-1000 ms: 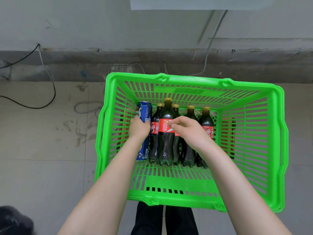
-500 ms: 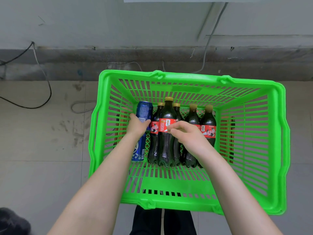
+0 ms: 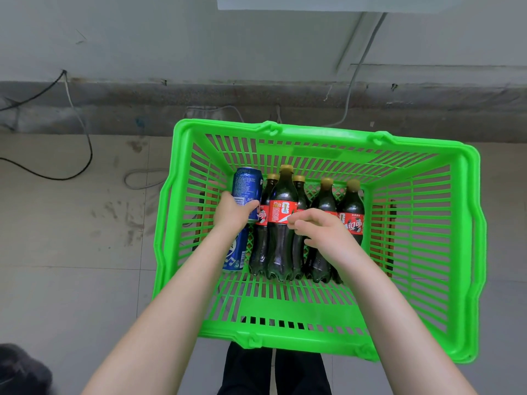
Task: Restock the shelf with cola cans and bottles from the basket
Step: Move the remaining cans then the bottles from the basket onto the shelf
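A green plastic basket [image 3: 328, 136] stands on the floor in front of me. Several dark cola bottles [image 3: 353, 205] with red labels and gold caps stand in a row inside it. My left hand [image 3: 232, 213] grips a blue can [image 3: 247, 186] at the row's left end, held above a second blue can [image 3: 235, 255]. My right hand [image 3: 322, 233] has its fingertips closed on the label of the front cola bottle [image 3: 281, 195], which sits higher than its neighbours.
The basket sits on a grey tiled floor [image 3: 71, 238] close to a grey wall [image 3: 199, 38]. Cables [image 3: 85, 143] trail along the wall base at left. A pale board edge [image 3: 313, 2] juts out at the top. My dark trouser legs [image 3: 273, 372] show below the basket.
My left hand has raised the blue can, uncovering a second blue can beneath it. My right hand stays on the front bottle's label.
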